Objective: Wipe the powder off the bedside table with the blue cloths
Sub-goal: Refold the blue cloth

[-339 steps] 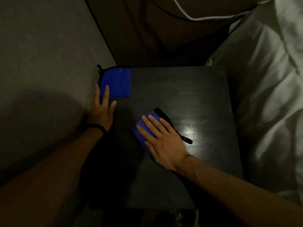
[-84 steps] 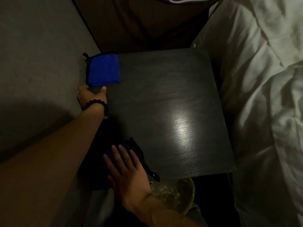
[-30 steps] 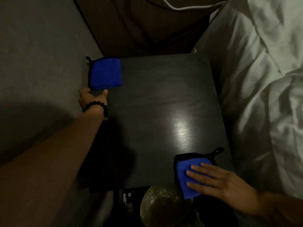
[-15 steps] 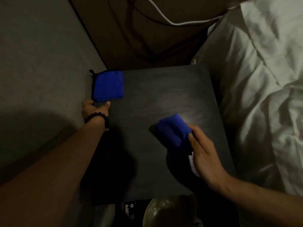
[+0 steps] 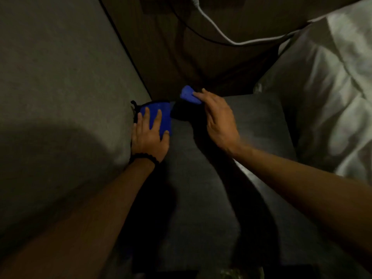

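A folded blue cloth with a black edge lies at the far left corner of the dark bedside table. My left hand rests flat on it, fingers spread, a black bead bracelet on the wrist. My right hand holds a second blue cloth by its fingertips, lifted above the table's back edge just right of the first cloth. No powder shows in the dim light.
A grey wall runs along the table's left side. White bedding lies close on the right. A brown headboard with a white cable stands behind.
My right hand has carried its cloth from mid-table to the back edge beside the other cloth. My left hand has slid forward from the table's edge onto the corner cloth.
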`<state>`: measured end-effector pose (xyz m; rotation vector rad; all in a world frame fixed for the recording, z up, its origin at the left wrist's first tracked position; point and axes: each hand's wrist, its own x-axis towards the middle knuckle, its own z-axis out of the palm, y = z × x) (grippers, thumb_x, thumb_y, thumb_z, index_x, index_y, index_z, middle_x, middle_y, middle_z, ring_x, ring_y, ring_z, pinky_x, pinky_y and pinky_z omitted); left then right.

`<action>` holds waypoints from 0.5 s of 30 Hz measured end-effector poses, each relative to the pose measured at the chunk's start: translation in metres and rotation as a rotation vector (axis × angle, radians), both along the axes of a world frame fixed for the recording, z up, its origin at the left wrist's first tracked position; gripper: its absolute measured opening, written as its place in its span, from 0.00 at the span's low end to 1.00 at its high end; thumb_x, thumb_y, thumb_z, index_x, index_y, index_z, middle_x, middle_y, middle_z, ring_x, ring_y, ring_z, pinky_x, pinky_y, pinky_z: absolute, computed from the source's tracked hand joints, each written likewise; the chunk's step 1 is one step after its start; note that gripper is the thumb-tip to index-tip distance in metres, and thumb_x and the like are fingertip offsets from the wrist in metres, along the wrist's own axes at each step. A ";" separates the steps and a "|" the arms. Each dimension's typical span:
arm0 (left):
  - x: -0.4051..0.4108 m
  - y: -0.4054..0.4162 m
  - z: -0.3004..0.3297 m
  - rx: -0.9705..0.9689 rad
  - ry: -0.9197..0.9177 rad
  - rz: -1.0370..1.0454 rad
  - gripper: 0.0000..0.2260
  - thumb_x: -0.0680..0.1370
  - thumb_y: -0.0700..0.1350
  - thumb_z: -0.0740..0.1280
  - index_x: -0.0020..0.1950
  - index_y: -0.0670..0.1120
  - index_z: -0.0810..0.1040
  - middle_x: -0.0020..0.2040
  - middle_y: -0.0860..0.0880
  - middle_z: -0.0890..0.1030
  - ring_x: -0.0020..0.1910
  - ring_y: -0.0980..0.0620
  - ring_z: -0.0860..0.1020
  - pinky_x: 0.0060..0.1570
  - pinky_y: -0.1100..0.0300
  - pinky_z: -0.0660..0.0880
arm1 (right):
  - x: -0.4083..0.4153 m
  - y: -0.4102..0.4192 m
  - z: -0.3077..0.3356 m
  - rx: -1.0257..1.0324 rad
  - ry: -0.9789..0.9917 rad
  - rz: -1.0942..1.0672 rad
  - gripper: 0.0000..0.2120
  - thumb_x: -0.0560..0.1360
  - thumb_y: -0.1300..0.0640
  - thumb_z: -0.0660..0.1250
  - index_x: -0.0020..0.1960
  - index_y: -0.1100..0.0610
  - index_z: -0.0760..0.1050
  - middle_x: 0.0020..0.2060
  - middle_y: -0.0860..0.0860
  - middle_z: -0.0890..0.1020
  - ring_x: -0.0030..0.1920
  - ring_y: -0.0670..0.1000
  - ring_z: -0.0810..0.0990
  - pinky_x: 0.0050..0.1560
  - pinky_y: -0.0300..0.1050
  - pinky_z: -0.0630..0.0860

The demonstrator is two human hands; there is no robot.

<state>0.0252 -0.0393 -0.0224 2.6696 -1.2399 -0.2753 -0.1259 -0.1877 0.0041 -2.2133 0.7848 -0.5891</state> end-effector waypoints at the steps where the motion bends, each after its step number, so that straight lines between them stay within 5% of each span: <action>1: 0.003 -0.004 -0.001 0.033 0.001 -0.012 0.30 0.81 0.52 0.60 0.79 0.51 0.51 0.80 0.43 0.47 0.78 0.41 0.47 0.76 0.46 0.47 | 0.010 -0.006 -0.004 -0.052 0.062 0.017 0.21 0.81 0.67 0.60 0.73 0.58 0.73 0.73 0.62 0.72 0.72 0.62 0.71 0.72 0.59 0.68; 9: 0.019 -0.020 -0.003 0.061 0.047 -0.053 0.34 0.78 0.46 0.62 0.79 0.50 0.47 0.80 0.43 0.46 0.78 0.41 0.46 0.75 0.47 0.46 | 0.024 -0.024 -0.037 -0.347 0.519 0.472 0.30 0.81 0.61 0.63 0.80 0.45 0.61 0.81 0.59 0.55 0.81 0.60 0.52 0.79 0.54 0.46; 15: 0.014 -0.015 -0.010 0.223 -0.113 -0.422 0.34 0.78 0.60 0.56 0.79 0.55 0.44 0.80 0.48 0.41 0.79 0.42 0.42 0.75 0.42 0.42 | 0.015 -0.021 -0.034 -0.414 0.576 0.505 0.28 0.80 0.53 0.62 0.79 0.47 0.63 0.81 0.59 0.58 0.80 0.60 0.56 0.79 0.56 0.50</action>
